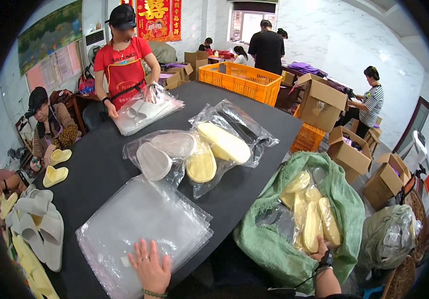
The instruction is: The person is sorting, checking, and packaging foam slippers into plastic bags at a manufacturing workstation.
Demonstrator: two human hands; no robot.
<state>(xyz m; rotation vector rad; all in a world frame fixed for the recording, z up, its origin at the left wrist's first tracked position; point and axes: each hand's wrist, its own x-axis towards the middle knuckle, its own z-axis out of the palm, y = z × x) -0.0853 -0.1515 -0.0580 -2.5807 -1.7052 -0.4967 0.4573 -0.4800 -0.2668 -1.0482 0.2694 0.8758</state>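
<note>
My left hand (151, 267) lies flat with fingers spread on a stack of clear plastic bags (144, 219) at the table's near edge. Down at the right, my right hand (321, 250) reaches into a green woven sack (254, 234) and grips the near end of a bagged yellow slipper (312, 226); some of its fingers are hidden. More yellow slippers in clear film fill the sack around it. Beyond the bag stack lie a bagged pair of grey slippers (154, 160) and a bagged pair of yellow slippers (224, 143), soles up.
Across the dark table (100, 174), a person in a red apron (124, 70) handles bagged slippers (147, 109). Loose grey slippers (50, 234) line the left edge, near a seated person (57, 119). An orange crate (239, 84) stands at the far end; cardboard boxes (351, 154) stand right.
</note>
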